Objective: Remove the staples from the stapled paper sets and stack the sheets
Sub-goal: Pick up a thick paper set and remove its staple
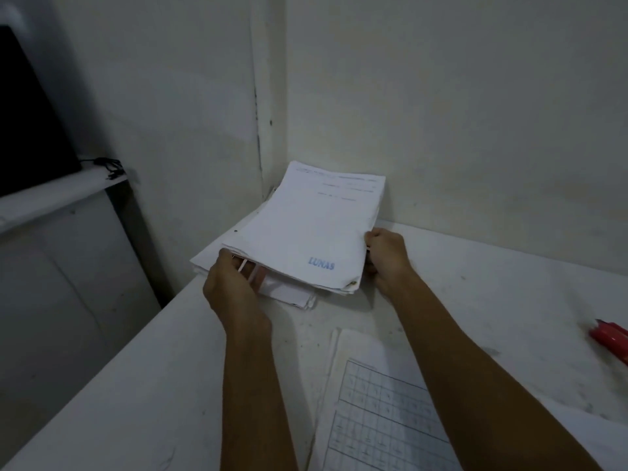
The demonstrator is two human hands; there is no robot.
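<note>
A thick set of white sheets (306, 232), stamped "LUNAS" in blue on top, is tilted up off the table's far corner. My left hand (228, 283) grips its near left edge, fingers curled under the sheets. My right hand (385, 254) grips the right edge. Beneath it lie more papers (289, 295), some pinkish. At the set's near right corner a small metal staple or clip (353, 284) shows. Closer to me lies a stack of sheets (380, 413) with a printed grid on top.
The white table (136, 385) stands in a wall corner. A red tool (611, 338) lies at the table's right edge. A dark monitor (27, 124) stands on a shelf at the left, with a gap between shelf and table.
</note>
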